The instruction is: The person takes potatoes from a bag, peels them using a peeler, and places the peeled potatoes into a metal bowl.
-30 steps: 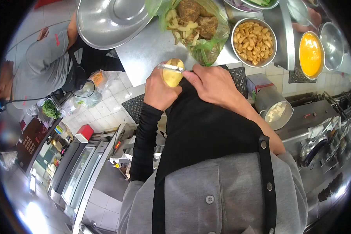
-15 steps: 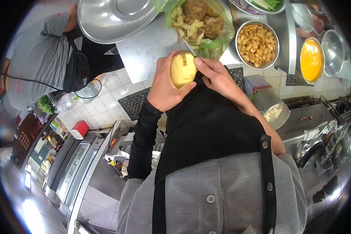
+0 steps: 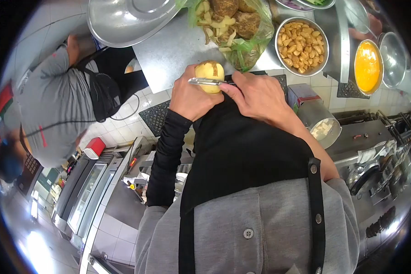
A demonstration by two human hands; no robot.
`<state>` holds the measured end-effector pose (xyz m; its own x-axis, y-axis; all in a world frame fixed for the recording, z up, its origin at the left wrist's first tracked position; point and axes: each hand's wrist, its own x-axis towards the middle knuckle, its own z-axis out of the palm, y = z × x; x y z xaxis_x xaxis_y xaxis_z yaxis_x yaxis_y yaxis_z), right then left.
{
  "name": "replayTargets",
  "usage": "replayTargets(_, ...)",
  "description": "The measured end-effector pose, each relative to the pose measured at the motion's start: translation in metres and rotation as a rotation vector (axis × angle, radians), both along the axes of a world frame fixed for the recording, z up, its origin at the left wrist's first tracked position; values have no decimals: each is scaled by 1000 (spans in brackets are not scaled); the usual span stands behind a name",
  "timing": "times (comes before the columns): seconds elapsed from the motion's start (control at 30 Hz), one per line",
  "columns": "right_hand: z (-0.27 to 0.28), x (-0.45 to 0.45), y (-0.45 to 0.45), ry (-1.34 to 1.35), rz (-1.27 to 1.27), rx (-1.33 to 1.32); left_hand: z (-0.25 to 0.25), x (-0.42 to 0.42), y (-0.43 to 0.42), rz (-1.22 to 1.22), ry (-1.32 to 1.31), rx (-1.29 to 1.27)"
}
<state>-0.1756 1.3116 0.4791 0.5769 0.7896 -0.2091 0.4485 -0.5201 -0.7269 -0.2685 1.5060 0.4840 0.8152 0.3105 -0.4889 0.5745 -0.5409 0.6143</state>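
My left hand (image 3: pixel 187 96) is wrapped round a mostly peeled potato (image 3: pixel 209 71), pale yellow with a brown strip of skin left near its top. In my right hand (image 3: pixel 255 93) is a peeler (image 3: pixel 205 81), its silver head lying across the front of the potato and its dark handle partly hidden by my fingers. Just beyond my hands, a green plastic bag (image 3: pixel 244 57) lies open on the metal table (image 3: pixel 157 59). Inside it are brown unpeeled potatoes (image 3: pixel 247 25) and pale peelings (image 3: pixel 217 27).
A large metal bowl (image 3: pixel 132 32) stands at the back left. To the right are a bowl of brown chunks (image 3: pixel 301 48) and a bowl of orange liquid (image 3: pixel 369 67). A metal pot (image 3: pixel 326 130) sits lower right. A co-worker in a grey shirt (image 3: pixel 59 100) stands at left.
My right hand has brought the peeler from behind the potato to across its front. The potato has tilted and shifted slightly left. The co-worker at left has moved lower in view.
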Motion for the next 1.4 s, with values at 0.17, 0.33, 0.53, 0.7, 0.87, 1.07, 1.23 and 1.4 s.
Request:
replayTargets(0.17,-29,-2,-2,-49,-48,-118,15,-10,9,-17,106,-7)
replayTargets(0.33,-34,0,-13,93,-171,-224,36,-28,16,-29,-12,-60)
replayTargets(0.53,-6,-3,2,164,-7,-96,24,-24,11,-6,-24,-108)
replayTargets(0.7,-27,16,-4,169,-146,-194,24,-27,9,43,-74,-92)
replayTargets(0.87,-3,-2,5,-44,25,-105,15,-24,10,66,-21,-95)
replayTargets(1.07,-37,21,-1,431,-272,-106,3,-44,10,38,-102,-4)
replayTargets(1.23,-18,4,33,1131,-355,138,4,-28,0,39,-262,34)
replayTargets(1.4,-29,14,35,1371,-321,283,7,-30,23,235,-78,-605)
